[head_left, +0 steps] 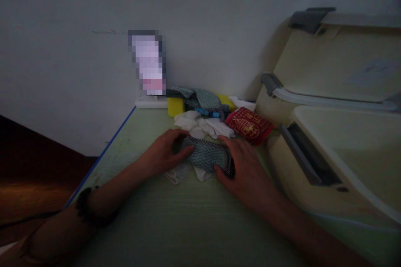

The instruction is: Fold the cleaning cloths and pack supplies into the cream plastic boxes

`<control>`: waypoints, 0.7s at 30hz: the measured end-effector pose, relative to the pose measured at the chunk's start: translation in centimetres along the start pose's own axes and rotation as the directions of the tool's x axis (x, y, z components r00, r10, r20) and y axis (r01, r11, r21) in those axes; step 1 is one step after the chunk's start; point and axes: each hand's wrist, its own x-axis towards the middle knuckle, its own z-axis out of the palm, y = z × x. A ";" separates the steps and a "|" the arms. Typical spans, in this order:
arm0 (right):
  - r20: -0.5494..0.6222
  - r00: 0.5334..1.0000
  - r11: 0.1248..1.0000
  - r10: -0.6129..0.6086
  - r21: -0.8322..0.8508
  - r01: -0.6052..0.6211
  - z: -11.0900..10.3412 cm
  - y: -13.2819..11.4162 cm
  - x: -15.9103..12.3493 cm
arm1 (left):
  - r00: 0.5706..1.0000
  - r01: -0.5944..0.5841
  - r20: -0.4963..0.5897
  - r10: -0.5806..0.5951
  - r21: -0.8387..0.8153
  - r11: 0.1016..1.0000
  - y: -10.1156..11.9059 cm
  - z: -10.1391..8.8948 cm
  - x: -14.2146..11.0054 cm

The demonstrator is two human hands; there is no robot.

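A folded grey-blue woven cloth (205, 154) with a dark checked edge lies in front of me, on top of white crumpled fabric or tissue (177, 174). My left hand (167, 150) grips its left end, thumb over the top and fingers at the far edge. Around the right end curls my right hand (242, 167), thumb at the near side and fingers behind. More crumpled white pieces (203, 125) lie just beyond the cloth. To their right rests a red packet or pouch (249, 126) with gold markings.
Along the wall sit another grey-blue cloth (200, 98), a yellow block (176, 107) and a small blue item (207, 112). A blurred-out phone-like screen (148, 62) stands on a white base (150, 102). At right is a cream plastic bin (288, 175) with its lid (338, 62) raised.
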 end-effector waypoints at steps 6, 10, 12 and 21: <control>-0.049 0.999 0.992 -0.007 0.126 0.013 0.2 -0.1 -0.1 | 0.997 -0.020 -0.081 -0.015 -0.414 0.910 -0.3 0.1 0.1; -0.015 1.000 0.978 0.025 0.206 -0.021 -0.1 -0.2 -0.2 | 0.994 -0.108 -0.094 0.056 -0.747 0.656 -0.3 0.2 0.1; -0.016 1.000 0.972 0.027 0.232 -0.022 -0.2 -0.2 -0.3 | 0.993 -0.116 -0.090 0.074 -0.822 0.557 -0.2 0.2 0.1; -0.143 0.989 0.956 0.031 0.291 0.012 -0.3 -0.2 -0.2 | 0.976 -0.195 -0.114 0.187 -0.839 0.508 -0.2 -0.1 0.1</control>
